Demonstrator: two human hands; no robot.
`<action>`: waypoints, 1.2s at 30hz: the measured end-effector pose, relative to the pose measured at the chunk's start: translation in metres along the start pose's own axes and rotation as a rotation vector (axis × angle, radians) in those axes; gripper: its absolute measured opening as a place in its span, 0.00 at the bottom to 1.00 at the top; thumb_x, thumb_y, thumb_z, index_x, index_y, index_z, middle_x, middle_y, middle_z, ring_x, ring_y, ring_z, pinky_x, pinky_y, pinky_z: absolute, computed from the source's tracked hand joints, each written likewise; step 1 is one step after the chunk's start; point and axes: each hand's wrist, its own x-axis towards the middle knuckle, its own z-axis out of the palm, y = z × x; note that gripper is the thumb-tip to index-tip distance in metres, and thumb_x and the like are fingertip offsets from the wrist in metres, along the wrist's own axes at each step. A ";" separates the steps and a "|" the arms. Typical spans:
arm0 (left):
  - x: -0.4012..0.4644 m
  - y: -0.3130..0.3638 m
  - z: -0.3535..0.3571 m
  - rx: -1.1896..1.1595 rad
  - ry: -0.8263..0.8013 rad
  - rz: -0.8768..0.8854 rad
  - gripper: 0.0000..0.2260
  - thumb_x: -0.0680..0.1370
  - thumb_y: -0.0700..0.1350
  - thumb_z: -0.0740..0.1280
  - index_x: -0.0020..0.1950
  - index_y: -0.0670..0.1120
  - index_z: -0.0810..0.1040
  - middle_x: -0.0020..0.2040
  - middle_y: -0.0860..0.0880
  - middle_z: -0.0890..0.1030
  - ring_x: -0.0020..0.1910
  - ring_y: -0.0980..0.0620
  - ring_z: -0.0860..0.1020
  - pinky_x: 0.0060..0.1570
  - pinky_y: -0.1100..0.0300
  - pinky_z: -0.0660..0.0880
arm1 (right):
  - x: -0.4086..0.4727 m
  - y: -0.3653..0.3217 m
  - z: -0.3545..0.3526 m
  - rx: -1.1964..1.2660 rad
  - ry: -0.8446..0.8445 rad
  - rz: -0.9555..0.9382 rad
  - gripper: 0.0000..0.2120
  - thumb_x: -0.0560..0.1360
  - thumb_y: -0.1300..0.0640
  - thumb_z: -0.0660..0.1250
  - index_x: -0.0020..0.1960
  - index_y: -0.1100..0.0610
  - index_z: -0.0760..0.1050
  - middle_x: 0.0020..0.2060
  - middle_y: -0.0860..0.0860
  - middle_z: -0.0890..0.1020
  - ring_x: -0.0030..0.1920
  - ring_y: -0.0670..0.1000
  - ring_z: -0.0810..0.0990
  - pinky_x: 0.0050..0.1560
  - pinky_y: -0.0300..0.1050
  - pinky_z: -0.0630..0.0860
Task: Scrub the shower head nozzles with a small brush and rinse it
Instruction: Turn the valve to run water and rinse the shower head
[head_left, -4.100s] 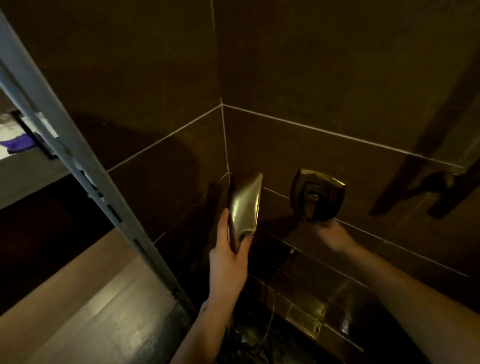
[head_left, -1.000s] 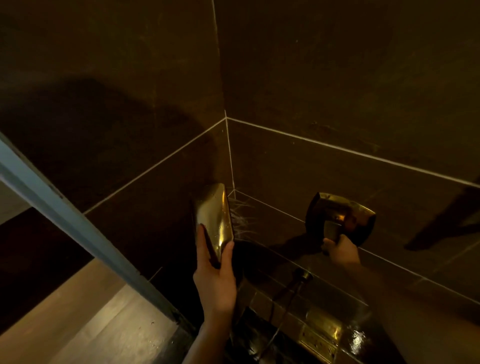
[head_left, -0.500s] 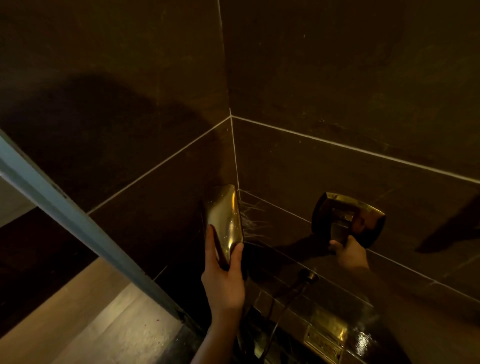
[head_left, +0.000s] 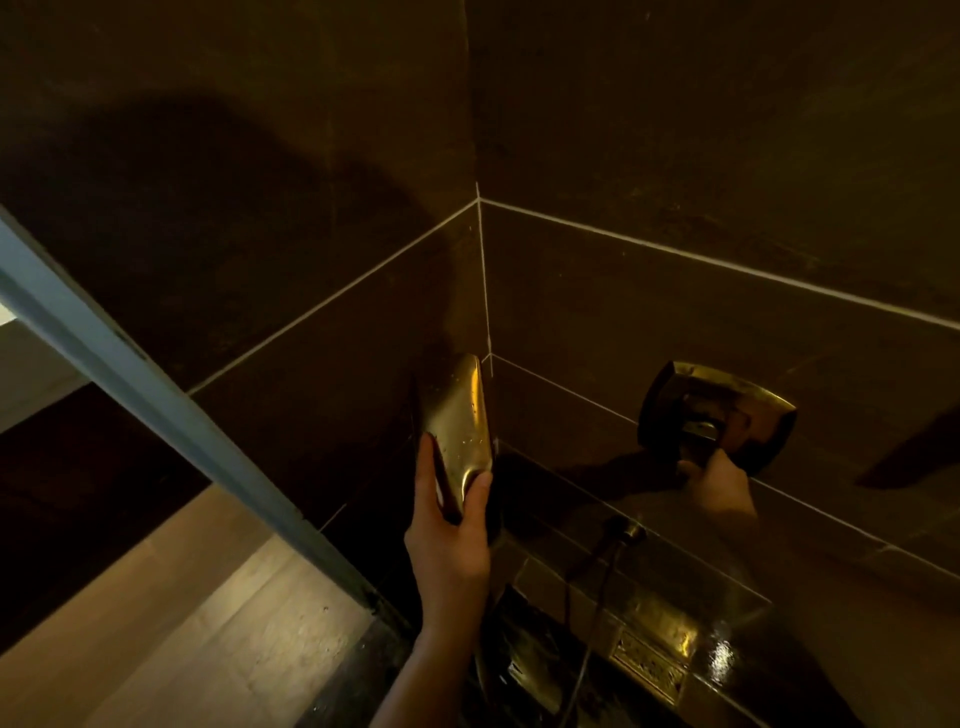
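dark tiled corner (head_left: 675, 156) | left hand (head_left: 449, 545) grips shower head (head_left: 460, 431) — right hand (head_left: 719, 486) grips valve handle (head_left: 701, 431)

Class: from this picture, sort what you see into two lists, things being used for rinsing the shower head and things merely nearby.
In use: shower head, held by the left hand; wall valve handle, gripped by the right hand; hose.

Merely nearby: floor drain; door frame; wooden floor.
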 end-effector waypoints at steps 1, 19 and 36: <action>0.000 -0.002 -0.002 0.000 0.002 0.004 0.34 0.76 0.57 0.70 0.72 0.81 0.54 0.78 0.50 0.68 0.60 0.27 0.79 0.52 0.31 0.80 | -0.001 0.000 0.000 -0.007 0.005 0.000 0.16 0.79 0.67 0.61 0.66 0.64 0.68 0.63 0.62 0.75 0.65 0.60 0.74 0.59 0.55 0.72; -0.101 0.081 0.069 -0.073 -0.658 0.115 0.39 0.85 0.40 0.60 0.78 0.72 0.39 0.57 0.69 0.70 0.42 0.59 0.82 0.44 0.55 0.81 | -0.250 -0.003 -0.108 0.077 -0.494 -0.397 0.15 0.75 0.51 0.71 0.59 0.43 0.72 0.53 0.41 0.81 0.52 0.38 0.79 0.53 0.37 0.76; -0.274 0.209 0.159 0.102 -0.978 0.341 0.42 0.80 0.51 0.69 0.83 0.57 0.43 0.63 0.49 0.79 0.57 0.52 0.81 0.56 0.54 0.80 | -0.330 0.049 -0.325 -0.102 -0.004 -0.196 0.15 0.77 0.54 0.66 0.62 0.52 0.68 0.45 0.54 0.82 0.41 0.52 0.85 0.42 0.51 0.84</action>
